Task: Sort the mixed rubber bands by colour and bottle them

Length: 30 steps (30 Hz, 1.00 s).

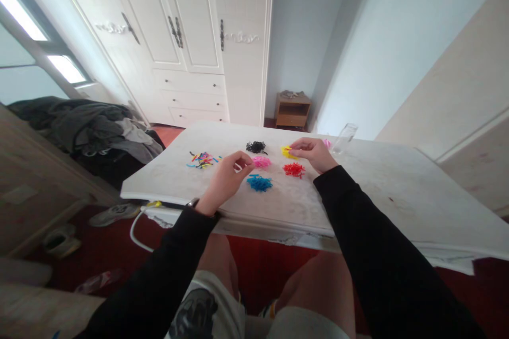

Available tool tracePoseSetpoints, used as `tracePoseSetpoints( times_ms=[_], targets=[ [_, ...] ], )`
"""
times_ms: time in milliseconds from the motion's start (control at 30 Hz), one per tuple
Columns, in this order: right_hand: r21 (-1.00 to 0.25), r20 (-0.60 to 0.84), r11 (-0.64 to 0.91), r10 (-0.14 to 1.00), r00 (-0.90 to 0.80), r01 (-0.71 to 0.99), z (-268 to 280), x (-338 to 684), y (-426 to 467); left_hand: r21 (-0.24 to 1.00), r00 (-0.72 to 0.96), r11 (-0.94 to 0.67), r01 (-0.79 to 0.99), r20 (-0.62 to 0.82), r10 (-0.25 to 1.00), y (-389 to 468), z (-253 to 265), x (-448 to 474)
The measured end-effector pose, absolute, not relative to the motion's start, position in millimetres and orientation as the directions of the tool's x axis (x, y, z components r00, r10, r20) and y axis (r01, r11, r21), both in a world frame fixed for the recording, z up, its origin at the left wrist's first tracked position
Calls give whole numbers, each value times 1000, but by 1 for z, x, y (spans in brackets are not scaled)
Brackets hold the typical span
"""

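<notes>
Small piles of short coloured strips lie on the white table [294,206]. My left hand [230,174] is curled, thumb and fingertips close together, just left of the pink pile [262,162] and above the blue pile [260,184]. Anything between its fingertips is too small to name. At the yellow pile [287,152], my right hand [314,153] touches with pinched fingers, partly covering it; what they grip is not clear. Below that hand sits the red pile [294,170]. A black pile [256,146] lies farther back, and a loose mixed-colour pile [202,159] is on the left.
A clear glass [345,138] stands behind my right hand, with something pink [326,143] beside it. Dark clothes [87,127] are heaped left of the table. A white cable [135,230] hangs at the table's front left edge. White wardrobes [191,21] stand behind.
</notes>
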State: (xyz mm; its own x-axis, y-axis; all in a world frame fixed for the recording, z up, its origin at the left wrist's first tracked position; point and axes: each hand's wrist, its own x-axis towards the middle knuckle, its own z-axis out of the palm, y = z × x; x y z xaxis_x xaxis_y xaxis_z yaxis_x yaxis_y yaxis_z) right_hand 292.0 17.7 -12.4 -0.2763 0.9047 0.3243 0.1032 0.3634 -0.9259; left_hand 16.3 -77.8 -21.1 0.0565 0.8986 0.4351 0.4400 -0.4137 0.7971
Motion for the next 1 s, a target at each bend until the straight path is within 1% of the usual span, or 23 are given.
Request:
tracePoseSetpoints(
  times_ms=[133, 267, 433, 533, 700, 867, 1000],
  targets=[
    [-929, 318, 345, 930, -185, 135, -17, 293, 24, 789, 58, -363, 496, 387, 920, -84, -33, -2],
    [-933, 299, 324, 940, -165, 157, -20, 294, 26, 783, 89, -379, 494, 388, 918, -84, -39, 2],
    [-924, 312, 331, 942, -124, 193, -21, 297, 28, 774, 153, -377, 510, 349, 924, -86, -40, 6],
    [-917, 317, 332, 943, -105, 221, -21, 299, 29, 763, 168, -385, 520, 351, 921, -90, -39, 4],
    [-871, 334, 342, 939, -87, 352, -19, 300, 27, 737, 167, -370, 566, 337, 927, -94, -37, 4],
    [-824, 328, 323, 942, -74, 465, -18, 300, 24, 660, 225, -404, 634, 342, 912, -93, -38, 7],
    [-779, 326, 329, 940, -103, 533, -16, 298, 23, 623, 265, -428, 654, 341, 902, -94, -36, 7]
  ],
)
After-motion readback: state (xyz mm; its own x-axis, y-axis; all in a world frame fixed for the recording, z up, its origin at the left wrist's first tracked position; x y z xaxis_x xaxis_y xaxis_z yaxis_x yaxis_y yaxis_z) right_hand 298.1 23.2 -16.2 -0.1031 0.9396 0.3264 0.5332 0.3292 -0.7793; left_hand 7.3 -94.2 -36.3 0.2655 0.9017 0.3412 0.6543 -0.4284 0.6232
